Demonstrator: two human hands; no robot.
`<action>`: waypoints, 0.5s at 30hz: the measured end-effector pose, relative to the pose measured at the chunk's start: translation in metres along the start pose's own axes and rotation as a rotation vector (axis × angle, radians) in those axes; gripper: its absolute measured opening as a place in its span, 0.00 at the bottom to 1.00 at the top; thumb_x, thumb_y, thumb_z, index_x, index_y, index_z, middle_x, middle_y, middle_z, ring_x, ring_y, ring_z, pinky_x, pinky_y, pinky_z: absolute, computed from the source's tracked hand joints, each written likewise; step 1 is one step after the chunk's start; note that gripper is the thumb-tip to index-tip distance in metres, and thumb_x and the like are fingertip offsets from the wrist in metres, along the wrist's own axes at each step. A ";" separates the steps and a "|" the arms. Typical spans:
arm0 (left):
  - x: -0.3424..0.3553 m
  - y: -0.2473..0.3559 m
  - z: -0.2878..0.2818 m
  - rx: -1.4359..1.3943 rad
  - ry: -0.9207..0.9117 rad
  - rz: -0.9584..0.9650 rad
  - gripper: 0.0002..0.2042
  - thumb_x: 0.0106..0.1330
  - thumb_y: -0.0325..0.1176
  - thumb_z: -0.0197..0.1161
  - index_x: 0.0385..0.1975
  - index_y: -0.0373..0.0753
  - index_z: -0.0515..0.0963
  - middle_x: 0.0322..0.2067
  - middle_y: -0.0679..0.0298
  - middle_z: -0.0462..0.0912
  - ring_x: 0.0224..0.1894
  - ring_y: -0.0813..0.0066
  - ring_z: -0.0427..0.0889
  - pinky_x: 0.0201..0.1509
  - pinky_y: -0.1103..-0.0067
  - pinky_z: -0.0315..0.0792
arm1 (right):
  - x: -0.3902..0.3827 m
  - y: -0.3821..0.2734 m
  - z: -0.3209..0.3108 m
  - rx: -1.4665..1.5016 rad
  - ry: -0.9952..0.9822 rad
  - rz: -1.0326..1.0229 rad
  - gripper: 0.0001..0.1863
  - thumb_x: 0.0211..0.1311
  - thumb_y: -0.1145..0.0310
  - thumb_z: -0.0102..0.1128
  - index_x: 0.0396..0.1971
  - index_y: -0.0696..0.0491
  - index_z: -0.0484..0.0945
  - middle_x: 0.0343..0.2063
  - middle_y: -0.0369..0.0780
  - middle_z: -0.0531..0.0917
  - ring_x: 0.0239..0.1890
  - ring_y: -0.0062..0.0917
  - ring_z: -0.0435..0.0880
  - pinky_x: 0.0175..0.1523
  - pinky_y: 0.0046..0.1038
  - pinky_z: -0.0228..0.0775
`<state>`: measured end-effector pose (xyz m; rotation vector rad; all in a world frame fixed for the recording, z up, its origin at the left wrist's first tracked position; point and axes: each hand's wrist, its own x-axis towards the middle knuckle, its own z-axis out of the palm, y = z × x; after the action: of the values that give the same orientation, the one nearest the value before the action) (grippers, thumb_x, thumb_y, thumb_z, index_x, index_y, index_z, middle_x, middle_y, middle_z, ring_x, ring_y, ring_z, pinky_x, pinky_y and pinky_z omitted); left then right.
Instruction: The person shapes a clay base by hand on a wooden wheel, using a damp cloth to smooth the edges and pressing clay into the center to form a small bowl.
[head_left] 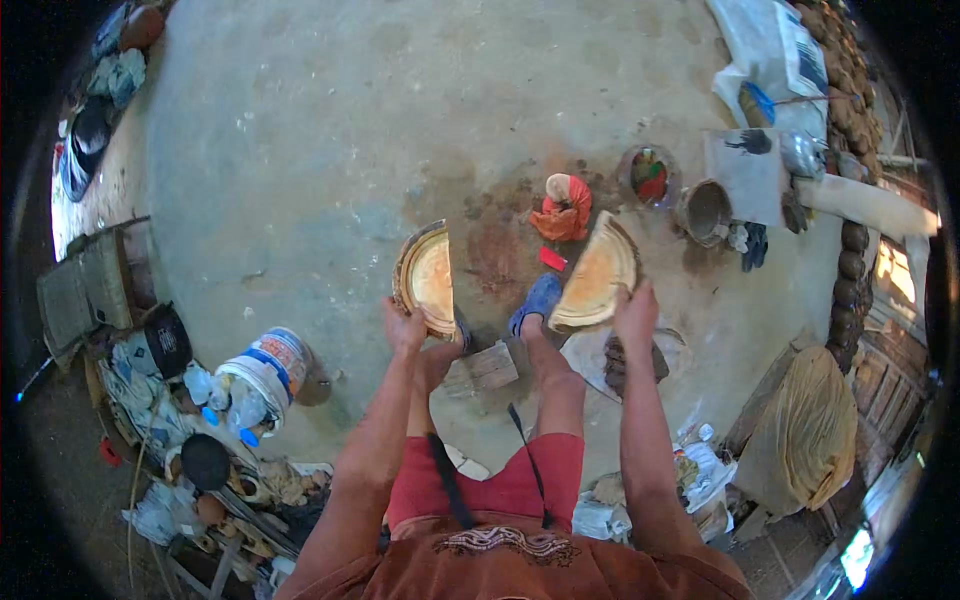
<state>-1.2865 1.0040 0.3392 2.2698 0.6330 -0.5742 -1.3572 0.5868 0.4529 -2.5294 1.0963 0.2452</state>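
Note:
My left hand [405,328] is closed on the lower edge of a half-round piece [430,278], tan inside with a darker brown rim and a straight cut edge facing right. My right hand [636,314] grips the outer edge of a matching half-round piece [600,276], tilted, its straight edge facing left. The two pieces are held apart, above and beside my feet. Between them on the floor lie a red cloth bundle [564,212] with a pale rounded top and a small red block [552,259]. What the pieces are made of I cannot tell.
A wooden block [482,368] sits between my feet. Beyond the right piece stand a bowl of colourful things [650,176] and a dark round pot [706,212]. A white bucket [272,365] with plastic bottles is at left. Clutter lines both sides, including a cloth-draped object [800,430].

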 end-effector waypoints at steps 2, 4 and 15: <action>0.034 -0.055 0.045 -0.233 0.050 -0.033 0.24 0.61 0.30 0.66 0.56 0.34 0.67 0.48 0.43 0.83 0.53 0.40 0.83 0.59 0.58 0.74 | 0.016 -0.034 0.073 0.012 -0.096 -0.033 0.18 0.67 0.66 0.64 0.47 0.63 0.71 0.43 0.61 0.81 0.48 0.60 0.81 0.53 0.53 0.72; 0.044 -0.028 0.072 -0.004 0.073 0.001 0.23 0.62 0.31 0.65 0.56 0.36 0.67 0.48 0.42 0.83 0.53 0.41 0.83 0.58 0.57 0.74 | 0.030 -0.026 0.147 0.019 -0.087 -0.025 0.18 0.67 0.66 0.64 0.47 0.63 0.72 0.43 0.60 0.82 0.48 0.60 0.81 0.53 0.53 0.72; 0.143 -0.132 0.283 -0.135 0.219 0.135 0.19 0.63 0.34 0.64 0.53 0.35 0.71 0.43 0.42 0.85 0.47 0.36 0.83 0.52 0.54 0.74 | 0.095 0.046 0.431 0.019 -0.287 -0.055 0.20 0.62 0.66 0.66 0.47 0.62 0.72 0.43 0.62 0.82 0.50 0.60 0.81 0.56 0.54 0.72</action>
<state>-1.3130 0.9221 0.0068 2.2437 0.5985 -0.2125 -1.3310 0.6676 0.0173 -2.4089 0.9112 0.5599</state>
